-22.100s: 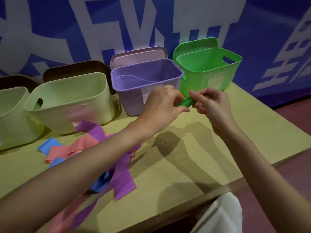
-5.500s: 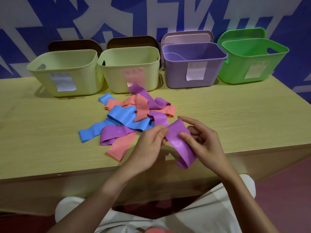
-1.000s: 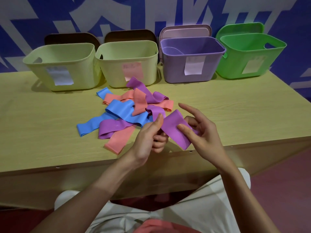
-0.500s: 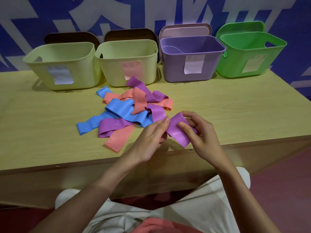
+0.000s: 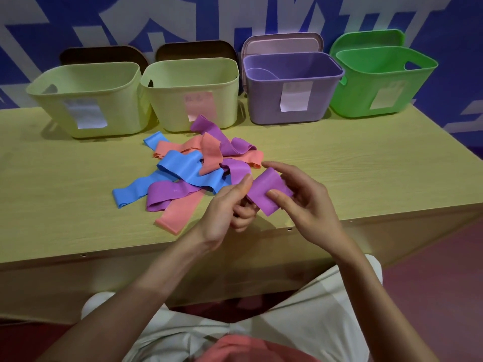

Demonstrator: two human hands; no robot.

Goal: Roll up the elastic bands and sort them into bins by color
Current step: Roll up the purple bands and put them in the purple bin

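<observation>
Over table (image 5: 339,163), both hands pinch purple band (image 5: 266,192), slanting near-right to far-left.

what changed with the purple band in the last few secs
The purple band between both hands looks shorter: its hanging tail has been gathered up. The left hand and right hand keep their grip on it. The pile and bins stayed put.

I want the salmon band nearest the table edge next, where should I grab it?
Pinch the near end of the salmon band, coming from the table's front edge. That folded end lies flat and bare on the wood, while its far end runs under a purple band and the pile.
</observation>
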